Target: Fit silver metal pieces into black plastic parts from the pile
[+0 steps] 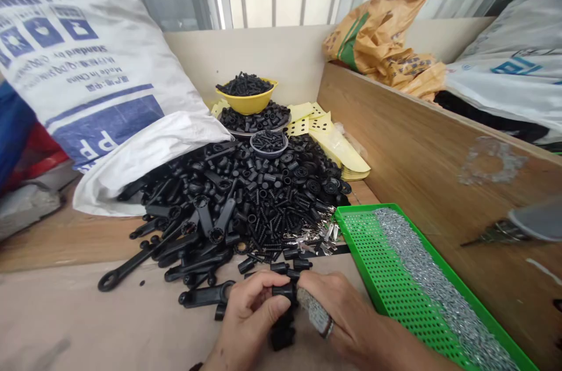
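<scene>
My left hand and my right hand meet at the bottom centre of the head view. Both pinch a small black plastic cylinder part between their fingertips. A grey fabric guard covers one finger of my right hand. More black pieces lie under my hands on the table. Just beyond them spreads a big heap of black plastic parts: long levers with ring ends, threaded pins, round caps. Small shiny metal clips lie at the heap's right edge.
A green perforated tray holding small silver pieces stands to the right. A white woven sack spills parts at left. Behind are a yellow bowl, a grey dish, yellow sheets, a wooden wall and a brown bag.
</scene>
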The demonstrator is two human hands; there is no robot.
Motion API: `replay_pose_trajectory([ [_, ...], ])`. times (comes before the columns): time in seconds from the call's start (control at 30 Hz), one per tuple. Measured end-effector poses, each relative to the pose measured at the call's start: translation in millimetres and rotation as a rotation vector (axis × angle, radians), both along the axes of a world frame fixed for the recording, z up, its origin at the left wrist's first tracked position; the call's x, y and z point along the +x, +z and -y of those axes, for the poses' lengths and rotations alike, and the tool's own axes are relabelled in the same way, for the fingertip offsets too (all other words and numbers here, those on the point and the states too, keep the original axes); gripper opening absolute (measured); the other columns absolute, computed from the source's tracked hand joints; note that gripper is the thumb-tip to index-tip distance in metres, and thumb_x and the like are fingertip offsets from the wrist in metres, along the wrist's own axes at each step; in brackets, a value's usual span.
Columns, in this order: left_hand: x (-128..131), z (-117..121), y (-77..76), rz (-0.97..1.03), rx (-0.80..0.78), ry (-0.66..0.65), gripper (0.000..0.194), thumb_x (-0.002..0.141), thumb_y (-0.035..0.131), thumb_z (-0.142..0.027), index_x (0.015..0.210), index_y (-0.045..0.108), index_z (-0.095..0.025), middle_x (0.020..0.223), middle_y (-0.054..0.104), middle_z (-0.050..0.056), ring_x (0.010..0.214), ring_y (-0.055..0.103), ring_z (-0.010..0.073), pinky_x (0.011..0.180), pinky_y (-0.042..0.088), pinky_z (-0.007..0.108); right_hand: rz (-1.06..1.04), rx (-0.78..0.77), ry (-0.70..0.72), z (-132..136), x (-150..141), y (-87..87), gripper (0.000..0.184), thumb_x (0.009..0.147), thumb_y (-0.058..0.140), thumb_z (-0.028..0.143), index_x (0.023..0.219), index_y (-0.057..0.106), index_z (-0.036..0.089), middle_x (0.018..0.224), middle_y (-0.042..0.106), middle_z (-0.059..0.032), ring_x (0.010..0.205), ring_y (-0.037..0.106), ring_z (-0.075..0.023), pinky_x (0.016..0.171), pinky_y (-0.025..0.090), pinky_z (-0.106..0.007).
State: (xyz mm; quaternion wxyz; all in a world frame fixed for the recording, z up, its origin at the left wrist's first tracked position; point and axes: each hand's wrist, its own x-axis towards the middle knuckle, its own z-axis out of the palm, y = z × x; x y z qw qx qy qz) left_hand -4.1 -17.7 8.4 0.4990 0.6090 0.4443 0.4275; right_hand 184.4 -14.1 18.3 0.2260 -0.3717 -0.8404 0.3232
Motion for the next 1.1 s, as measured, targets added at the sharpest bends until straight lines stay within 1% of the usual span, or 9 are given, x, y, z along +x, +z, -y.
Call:
replay_pose_trajectory([
  [0.13,3.2,4.3,-2.3,0.081,-0.110,0.017,0.021,0.072,0.072,-0.037,0.082,0.074,-0.019,0.075,0.067,0.004,0.060,0.054,0.0137,0.055,0.042,0.021,0.098,0.195,0.046,1.4,2.9,0.9,0.019,0.076,0.035,0.011,0.085,0.051,0.017,0.075,0.059,-0.0071,0.066,0.053,-0.0196,0.058,0.040,-0.029],
  [0.2,5.3,5.7,-3.0,0.125,-0.200,0.000,0.024,0.069,0.074,-0.040,0.081,0.075,-0.019,0.065,0.064,0.001,0.056,0.052,0.0125,0.053,0.041,0.021,0.222,0.336,0.084,1.6,5.4,0.7,0.021,0.070,0.039,0.008,0.084,0.053,0.015,0.076,0.058,-0.0091,0.069,0.053,-0.0220,0.059,0.040,-0.031],
  [0.27,7.1,6.3,-3.3,0.185,-0.316,-0.020,0.030,0.066,0.076,-0.044,0.081,0.074,-0.018,0.054,0.058,-0.002,0.051,0.049,0.0109,0.051,0.040,0.020,0.273,0.365,0.113,1.8,7.5,0.5,0.018,0.069,0.042,0.008,0.081,0.054,0.015,0.075,0.058,-0.0091,0.069,0.052,-0.0223,0.058,0.040,-0.031],
  [0.37,8.2,6.8,-2.8,0.243,-0.391,-0.037,0.033,0.065,0.077,-0.046,0.082,0.074,-0.018,0.052,0.058,-0.003,0.050,0.050,0.0099,0.051,0.041,0.019,0.176,0.222,0.109,2.8,9.1,1.3,0.016,0.073,0.041,0.009,0.083,0.053,0.016,0.078,0.059,-0.0079,0.070,0.054,-0.0208,0.059,0.041,-0.030],
  [0.53,6.8,8.5,-1.3,0.237,-0.307,-0.060,0.026,0.074,0.071,-0.043,0.088,0.075,-0.022,0.062,0.064,-0.001,0.055,0.056,0.0108,0.054,0.047,0.018,0.057,0.094,0.048,7.8,8.8,0.7,0.013,0.080,0.040,0.015,0.086,0.051,0.017,0.081,0.058,-0.0072,0.075,0.055,-0.0208,0.063,0.043,-0.029],
  [0.67,8.0,9.7,1.5,0.046,0.008,-0.033,0.011,0.079,0.067,-0.024,0.088,0.074,-0.023,0.082,0.072,0.002,0.071,0.065,0.0153,0.063,0.052,0.020,0.016,0.016,-0.015,13.1,6.5,-0.5,0.015,0.083,0.038,0.019,0.085,0.053,0.017,0.077,0.059,-0.0070,0.069,0.055,-0.0200,0.061,0.043,-0.029],
  [0.8,9.7,11.4,3.5,-0.085,0.327,-0.048,0.022,0.080,0.062,-0.010,0.096,0.071,-0.022,0.090,0.073,0.004,0.083,0.067,0.0178,0.074,0.053,0.021,-0.148,-0.166,-0.153,18.5,5.8,3.4,0.024,0.089,0.031,0.022,0.081,0.053,0.019,0.073,0.061,-0.0042,0.067,0.055,-0.0177,0.061,0.043,-0.026],
  [0.93,6.0,14.2,0.3,-0.218,0.256,0.001,0.022,0.080,0.065,-0.023,0.101,0.071,-0.024,0.088,0.074,0.004,0.074,0.068,0.0173,0.062,0.054,0.019,-0.224,-0.223,-0.207,20.2,6.3,10.9,0.023,0.089,0.033,0.026,0.077,0.052,0.021,0.071,0.060,-0.0025,0.068,0.054,-0.0182,0.061,0.043,-0.025],
  [1.1,-0.6,20.2,-3.0,-0.234,0.027,0.009,0.026,0.082,0.062,-0.037,0.106,0.071,-0.032,0.103,0.073,0.003,0.090,0.065,0.0217,0.075,0.053,0.025,-0.203,-0.173,-0.105,17.0,6.4,11.2,0.020,0.086,0.033,0.025,0.077,0.050,0.020,0.071,0.059,-0.0036,0.066,0.055,-0.0186,0.062,0.044,-0.027],
])
